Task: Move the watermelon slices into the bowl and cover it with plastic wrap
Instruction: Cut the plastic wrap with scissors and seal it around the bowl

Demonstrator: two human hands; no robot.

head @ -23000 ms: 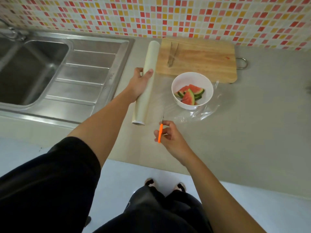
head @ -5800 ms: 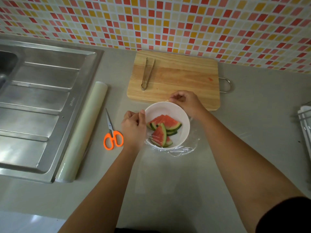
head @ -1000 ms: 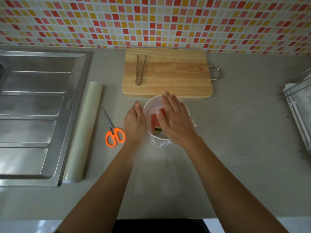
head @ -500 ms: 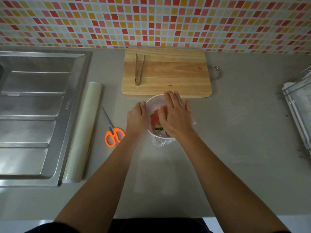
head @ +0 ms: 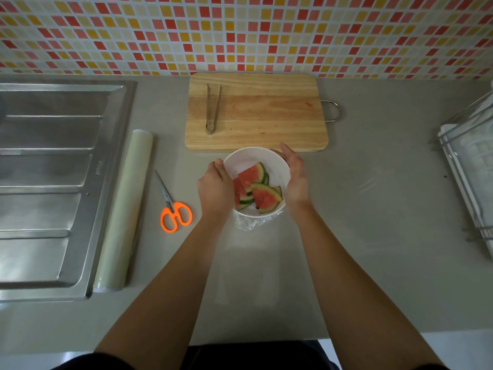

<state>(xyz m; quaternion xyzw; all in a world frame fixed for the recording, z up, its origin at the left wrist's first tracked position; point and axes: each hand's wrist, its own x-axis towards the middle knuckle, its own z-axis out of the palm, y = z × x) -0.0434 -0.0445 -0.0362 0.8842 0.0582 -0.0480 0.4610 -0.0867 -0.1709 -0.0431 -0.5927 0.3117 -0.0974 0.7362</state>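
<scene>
Just in front of the board [head: 266, 124], on the grey counter [head: 373, 209], stands the white bowl [head: 240, 162] with watermelon slices [head: 264, 197] heaped in it, red flesh up and green rinds overlapping (their exact count is hard to make out). Clear wrap [head: 246, 222] bunches in crinkles under the bowl's near side; whether film spans the mouth I cannot tell, since it is see-through. The left hand [head: 214, 188] cups the bowl's left wall, fingers curved round it, their tips hidden below the rim. The right hand [head: 296, 180] curves round the right wall likewise, fingertips at the far rim. Tongs [head: 213, 110] lie on the board. Orange-handled scissors [head: 173, 209] and the roll [head: 125, 209] lie to the left, beside the sink [head: 53, 182], which is cut off at the left edge. A rack [head: 469, 169] at the right edge is cropped too.
</scene>
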